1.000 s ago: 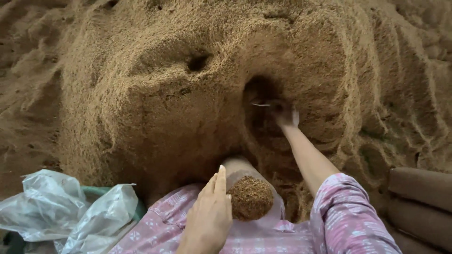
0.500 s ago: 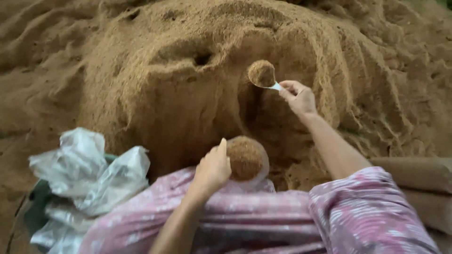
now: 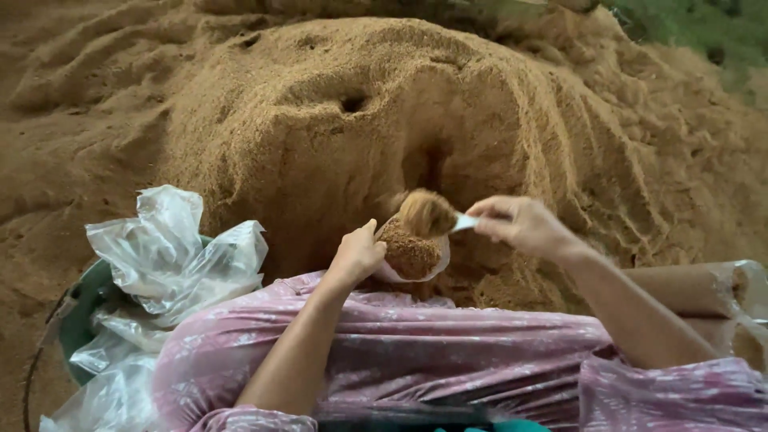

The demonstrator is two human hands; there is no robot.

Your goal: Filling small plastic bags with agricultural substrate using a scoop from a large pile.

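A big heap of brown sawdust-like material [image 3: 344,120] fills the view, with a dug hollow in its face. My left hand [image 3: 358,254] grips the rim of a clear plastic bag [image 3: 412,256] that is full of the same brown material, held on my lap. My right hand [image 3: 524,226] holds a small white scoop [image 3: 436,214] by its handle. The scoop is heaped with brown material and tilts right over the bag's mouth.
At lower left a green bucket [image 3: 84,308] holds crumpled clear plastic bags [image 3: 172,256]. Filled cylindrical bags [image 3: 696,288] lie stacked at the right, by my right forearm. My lap is covered in pink patterned cloth [image 3: 448,352].
My right hand drew the scoop out of the hollow in the heap, loaded, and brought it down to the bag's mouth. My left hand stayed on the bag.
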